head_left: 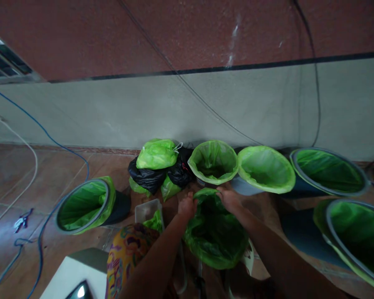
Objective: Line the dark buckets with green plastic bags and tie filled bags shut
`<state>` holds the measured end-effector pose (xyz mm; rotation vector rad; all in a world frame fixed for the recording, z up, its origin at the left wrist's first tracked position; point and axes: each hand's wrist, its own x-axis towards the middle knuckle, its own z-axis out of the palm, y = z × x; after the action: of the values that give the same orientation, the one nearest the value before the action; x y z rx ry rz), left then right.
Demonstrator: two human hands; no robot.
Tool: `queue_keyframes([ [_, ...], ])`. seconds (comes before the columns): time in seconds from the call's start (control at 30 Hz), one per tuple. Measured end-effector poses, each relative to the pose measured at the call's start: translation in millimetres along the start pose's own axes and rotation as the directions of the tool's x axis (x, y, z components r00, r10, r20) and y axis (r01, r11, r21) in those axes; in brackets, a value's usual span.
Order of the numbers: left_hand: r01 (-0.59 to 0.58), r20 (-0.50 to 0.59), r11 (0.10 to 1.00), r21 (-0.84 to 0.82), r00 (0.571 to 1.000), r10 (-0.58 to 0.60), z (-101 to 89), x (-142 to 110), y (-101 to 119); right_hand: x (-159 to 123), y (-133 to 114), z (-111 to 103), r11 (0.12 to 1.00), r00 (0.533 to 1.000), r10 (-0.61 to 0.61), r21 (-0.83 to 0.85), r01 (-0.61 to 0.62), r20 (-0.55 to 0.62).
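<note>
Green liner (216,232) sits in front of the person, its wide mouth tipped up and held open between both hands. At its far rim, the fingers of the left hand (186,206) are curled closed, pinching the edge at the left corner. Those of the right hand (230,200) close on the same rim at the right corner; how each single finger and thumb lies is too dim to tell. Both hands are at about one level, backs turned up, apart by the width of the far rim. From the wrists the forearms run back toward the body and spread away from each other, passing either side of the mouth. Left of the left hand, a clear plastic box (141,212) holds crumpled green plastic (156,222). Just beyond the right hand stands a pale lined bin (246,187); farther left, a tied green bag (158,154) rests on black bags (147,177) by the wall (112,112).
</note>
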<state>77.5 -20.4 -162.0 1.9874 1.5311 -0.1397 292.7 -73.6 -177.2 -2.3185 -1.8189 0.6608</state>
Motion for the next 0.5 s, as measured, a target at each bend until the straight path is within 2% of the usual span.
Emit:
queue_keyframes([
  [0.07,0.014,-0.071,0.998,-0.056,0.997,-0.018,-8.4,-5,-4,-8,2,-1,0.998,0.998,0.059,0.005,-0.059,-0.02],
  [0.13,0.064,-0.149,0.988,-0.139,0.985,-0.085,-17.0,-12,-9,-23,5,1,0.984,0.983,0.178,0.015,-0.177,-0.042],
  [0.3,0.148,-0.237,0.964,-0.219,0.951,-0.2,-29.8,-25,-19,-81,2,24,0.887,0.882,0.462,0.071,-0.457,-0.095],
  [0.43,0.121,-0.253,0.976,-0.183,0.953,-0.165,-34.0,-20,-13,-118,-7,40,0.839,0.832,0.543,0.092,-0.536,-0.111],
  [0.5,0.093,-0.261,0.98,-0.177,0.955,-0.138,-36.5,-13,-7,-121,-10,37,0.848,0.821,0.529,0.086,-0.524,-0.213],
])
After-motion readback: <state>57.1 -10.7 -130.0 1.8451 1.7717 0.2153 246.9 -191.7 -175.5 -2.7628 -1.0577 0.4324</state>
